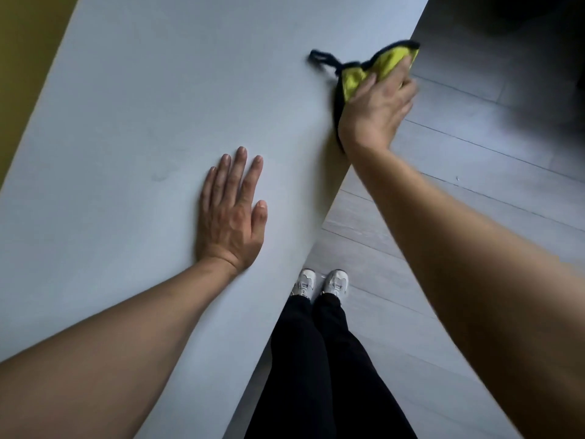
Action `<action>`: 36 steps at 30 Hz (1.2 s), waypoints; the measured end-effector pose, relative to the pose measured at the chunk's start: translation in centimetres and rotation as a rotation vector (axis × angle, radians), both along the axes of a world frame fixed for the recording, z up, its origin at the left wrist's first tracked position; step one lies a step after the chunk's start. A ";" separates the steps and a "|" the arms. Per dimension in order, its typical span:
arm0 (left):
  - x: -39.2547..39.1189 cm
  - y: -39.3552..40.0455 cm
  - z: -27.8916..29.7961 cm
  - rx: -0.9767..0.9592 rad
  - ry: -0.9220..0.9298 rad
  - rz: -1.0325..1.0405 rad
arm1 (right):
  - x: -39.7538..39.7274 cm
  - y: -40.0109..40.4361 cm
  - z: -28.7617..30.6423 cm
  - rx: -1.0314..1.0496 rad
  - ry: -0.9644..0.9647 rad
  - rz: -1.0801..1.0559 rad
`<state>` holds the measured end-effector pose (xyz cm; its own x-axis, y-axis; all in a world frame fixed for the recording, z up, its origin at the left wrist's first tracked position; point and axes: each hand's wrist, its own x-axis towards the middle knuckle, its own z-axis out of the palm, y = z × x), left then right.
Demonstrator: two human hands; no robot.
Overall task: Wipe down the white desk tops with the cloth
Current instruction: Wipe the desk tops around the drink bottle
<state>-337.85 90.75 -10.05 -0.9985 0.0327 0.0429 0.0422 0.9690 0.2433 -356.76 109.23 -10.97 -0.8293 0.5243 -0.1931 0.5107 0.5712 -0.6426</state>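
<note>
Left hand (232, 213) flat, fingers straight, pressed on desk (126, 122) near front edge, likely bracing. Right hand (378, 109) gripping cloth (373, 71) at desk's right edge, likely finishing the stroke.

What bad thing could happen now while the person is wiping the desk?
The yellow cloth sits right at the desk's right edge, partly past it, so the right hand might sweep it off onto the floor. The black loop trails loose and could drag. A faint smudge beside the flat left hand might get missed.
</note>
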 end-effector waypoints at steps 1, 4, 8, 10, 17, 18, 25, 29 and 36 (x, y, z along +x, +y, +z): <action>0.0 0.0 0.0 0.000 -0.002 0.000 | -0.6 0.3 0.1 0.005 -0.006 0.004; 0.1 -0.1 0.1 0.006 0.003 0.000 | 1.1 0.0 0.2 -0.015 0.026 0.011; 0.1 -0.1 0.1 0.015 0.022 -0.008 | 11.1 -3.3 0.0 -0.055 0.117 0.020; 0.2 -0.1 0.0 0.017 0.037 -0.014 | 18.0 -5.2 0.5 -0.089 0.107 0.055; 0.1 -0.6 0.1 0.062 0.008 -0.063 | 23.0 -7.3 1.6 -0.125 0.057 0.017; 0.1 -0.7 0.1 0.062 -0.006 -0.066 | 20.9 -6.6 1.6 -0.121 0.054 -0.003; 1.0 -0.8 0.3 0.046 -0.034 -0.072 | 9.0 -3.0 1.2 -0.001 -0.014 -0.019; 7.3 -2.1 1.2 0.022 -0.002 0.079 | 13.4 -4.4 1.2 -0.023 0.013 -0.021; 18.5 -6.8 0.9 -0.014 -0.040 0.039 | 31.7 -10.3 1.7 -0.079 0.043 0.010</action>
